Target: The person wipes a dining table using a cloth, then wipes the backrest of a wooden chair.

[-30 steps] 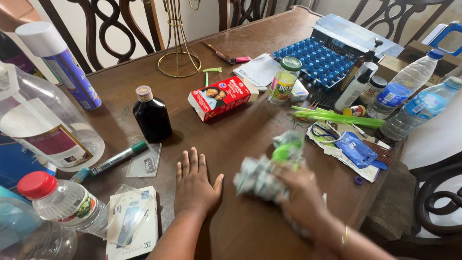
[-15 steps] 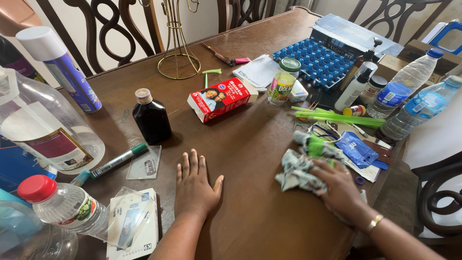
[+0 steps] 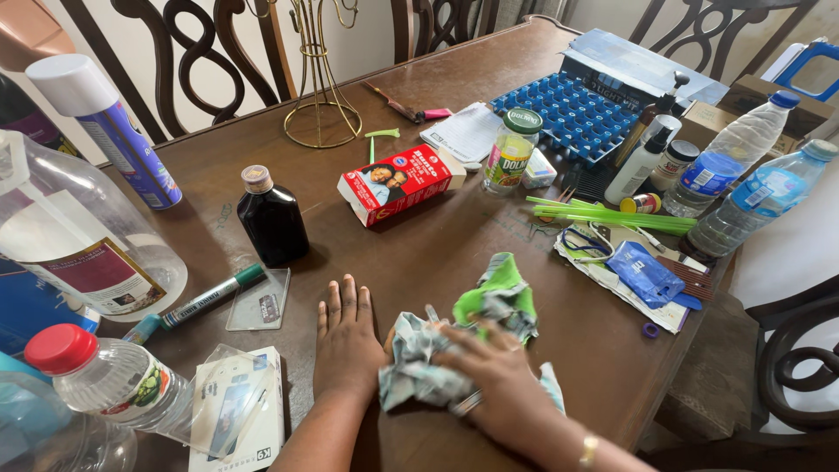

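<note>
My right hand point(image 3: 495, 378) presses a crumpled green and grey patterned cloth point(image 3: 472, 325) onto the brown wooden table point(image 3: 437, 253), near its front edge. The cloth lies bunched under my fingers and touches the thumb side of my left hand point(image 3: 346, 341). My left hand rests flat on the table, palm down, fingers apart, holding nothing. A small dark bottle point(image 3: 272, 217) stands just beyond my left hand.
A red carton point(image 3: 398, 181) and a jar point(image 3: 510, 149) stand mid-table. Green straws point(image 3: 612, 213), a blue pouch point(image 3: 645, 273) and water bottles point(image 3: 743, 192) lie right. At left are a large clear bottle point(image 3: 74, 232), a spray can point(image 3: 109, 118), a marker point(image 3: 210, 297) and a white box point(image 3: 238, 409).
My right hand has swept the cloth leftward across the table, from near the blue pouch to beside my left hand. The left hand has stayed put.
</note>
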